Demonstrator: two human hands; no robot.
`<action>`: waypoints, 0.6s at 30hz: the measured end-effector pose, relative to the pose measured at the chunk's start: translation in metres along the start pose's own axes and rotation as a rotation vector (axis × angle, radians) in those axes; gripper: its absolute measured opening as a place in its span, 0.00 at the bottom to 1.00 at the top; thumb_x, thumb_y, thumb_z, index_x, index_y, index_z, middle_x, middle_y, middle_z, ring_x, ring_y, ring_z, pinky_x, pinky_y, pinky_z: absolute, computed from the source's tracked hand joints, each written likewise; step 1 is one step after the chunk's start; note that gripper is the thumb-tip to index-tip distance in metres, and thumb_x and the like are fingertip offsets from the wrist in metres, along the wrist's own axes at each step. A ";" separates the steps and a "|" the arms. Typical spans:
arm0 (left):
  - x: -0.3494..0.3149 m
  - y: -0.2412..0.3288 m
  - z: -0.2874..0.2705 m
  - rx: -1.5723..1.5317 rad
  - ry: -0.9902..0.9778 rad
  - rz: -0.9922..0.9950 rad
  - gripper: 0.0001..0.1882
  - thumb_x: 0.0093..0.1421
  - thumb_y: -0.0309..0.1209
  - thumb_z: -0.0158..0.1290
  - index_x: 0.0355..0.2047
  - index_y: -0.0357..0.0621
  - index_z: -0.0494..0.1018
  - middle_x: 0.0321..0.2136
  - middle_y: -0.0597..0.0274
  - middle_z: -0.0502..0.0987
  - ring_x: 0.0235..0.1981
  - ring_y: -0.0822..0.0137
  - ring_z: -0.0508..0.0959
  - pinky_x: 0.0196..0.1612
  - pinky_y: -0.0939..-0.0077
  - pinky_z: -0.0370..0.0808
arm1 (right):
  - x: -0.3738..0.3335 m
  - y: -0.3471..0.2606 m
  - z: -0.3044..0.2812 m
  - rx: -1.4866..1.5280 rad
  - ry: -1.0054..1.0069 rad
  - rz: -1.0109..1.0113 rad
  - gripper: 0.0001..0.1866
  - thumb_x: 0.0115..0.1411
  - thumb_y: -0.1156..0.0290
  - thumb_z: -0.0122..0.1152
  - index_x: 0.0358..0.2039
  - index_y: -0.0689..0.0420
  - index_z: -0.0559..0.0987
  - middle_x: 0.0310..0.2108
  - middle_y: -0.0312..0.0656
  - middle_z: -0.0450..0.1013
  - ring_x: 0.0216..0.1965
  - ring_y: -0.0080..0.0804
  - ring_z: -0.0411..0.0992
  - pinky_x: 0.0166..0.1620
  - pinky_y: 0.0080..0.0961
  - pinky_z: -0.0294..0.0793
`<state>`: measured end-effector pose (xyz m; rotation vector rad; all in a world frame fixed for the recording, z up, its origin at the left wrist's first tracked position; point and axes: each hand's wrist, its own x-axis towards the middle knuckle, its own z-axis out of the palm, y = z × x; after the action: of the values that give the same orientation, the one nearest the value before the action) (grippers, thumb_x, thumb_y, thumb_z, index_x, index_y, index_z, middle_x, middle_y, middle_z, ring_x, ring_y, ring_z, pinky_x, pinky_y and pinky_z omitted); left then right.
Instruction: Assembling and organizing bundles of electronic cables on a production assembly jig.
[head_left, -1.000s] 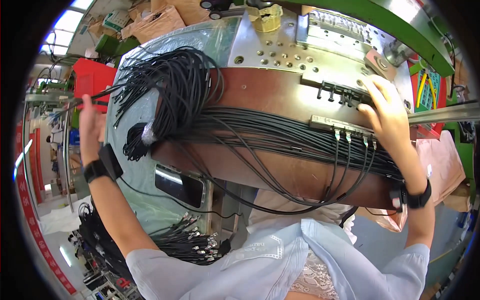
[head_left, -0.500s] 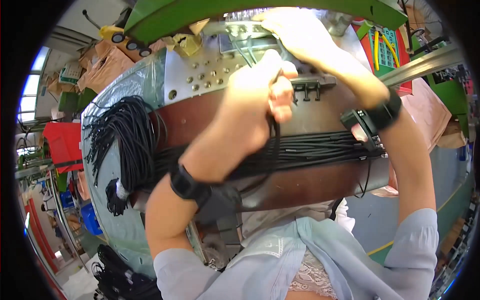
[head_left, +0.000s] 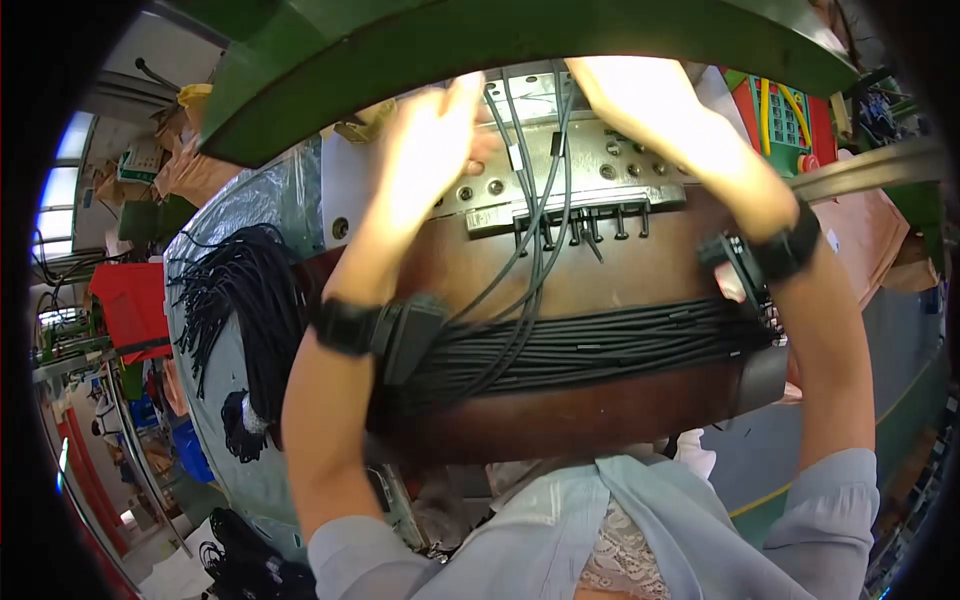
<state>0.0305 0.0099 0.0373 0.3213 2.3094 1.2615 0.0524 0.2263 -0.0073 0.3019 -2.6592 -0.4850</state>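
Slim black cables [head_left: 538,262] cross a drilled metal plate [head_left: 640,180]; I can't tell opening or grip: left hand [head_left: 432,140] blurred, right hand [head_left: 632,85] partly behind a curved green beam [head_left: 540,32].

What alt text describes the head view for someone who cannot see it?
The left hand, blurred, and right hand, partly hidden behind a green beam, flank thin black cables. Below, a cable bundle lies across a brown board.
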 end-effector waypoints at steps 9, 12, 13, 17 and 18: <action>0.031 -0.029 -0.009 0.966 0.549 1.318 0.20 0.50 0.25 0.53 0.46 0.43 0.71 0.40 0.56 0.77 0.42 0.62 0.77 0.45 0.71 0.72 | -0.027 -0.025 -0.043 0.420 0.136 0.118 0.17 0.51 0.72 0.51 0.44 0.54 0.75 0.28 0.47 0.74 0.31 0.44 0.73 0.36 0.36 0.74; 0.028 -0.030 -0.007 0.949 0.420 1.075 0.19 0.50 0.25 0.54 0.44 0.44 0.72 0.36 0.57 0.77 0.39 0.61 0.77 0.43 0.72 0.73 | -0.029 -0.023 -0.038 0.416 0.119 0.134 0.16 0.52 0.69 0.53 0.42 0.55 0.76 0.28 0.47 0.74 0.30 0.44 0.73 0.36 0.35 0.74; 0.028 -0.028 -0.007 0.945 0.422 1.077 0.19 0.50 0.25 0.54 0.44 0.44 0.72 0.36 0.57 0.77 0.39 0.61 0.77 0.43 0.72 0.73 | -0.028 -0.021 -0.045 0.485 0.054 0.229 0.14 0.53 0.68 0.54 0.41 0.56 0.76 0.30 0.46 0.74 0.33 0.42 0.73 0.38 0.34 0.73; 0.030 -0.027 -0.006 0.946 0.462 1.026 0.08 0.48 0.28 0.54 0.31 0.44 0.75 0.28 0.58 0.76 0.29 0.58 0.76 0.33 0.65 0.73 | -0.019 -0.015 -0.063 0.566 -0.117 0.389 0.12 0.54 0.66 0.57 0.38 0.57 0.77 0.35 0.45 0.74 0.39 0.40 0.73 0.43 0.32 0.71; 0.029 -0.027 -0.007 0.922 0.456 1.037 0.09 0.48 0.27 0.54 0.32 0.44 0.75 0.28 0.57 0.76 0.30 0.57 0.76 0.34 0.65 0.73 | -0.017 -0.015 -0.067 0.504 -0.155 0.370 0.13 0.53 0.67 0.58 0.39 0.57 0.77 0.37 0.46 0.74 0.40 0.41 0.72 0.44 0.33 0.71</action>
<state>0.0026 0.0022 0.0088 1.8821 3.1181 0.4854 0.0987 0.1976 0.0376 -0.0941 -2.8636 0.2941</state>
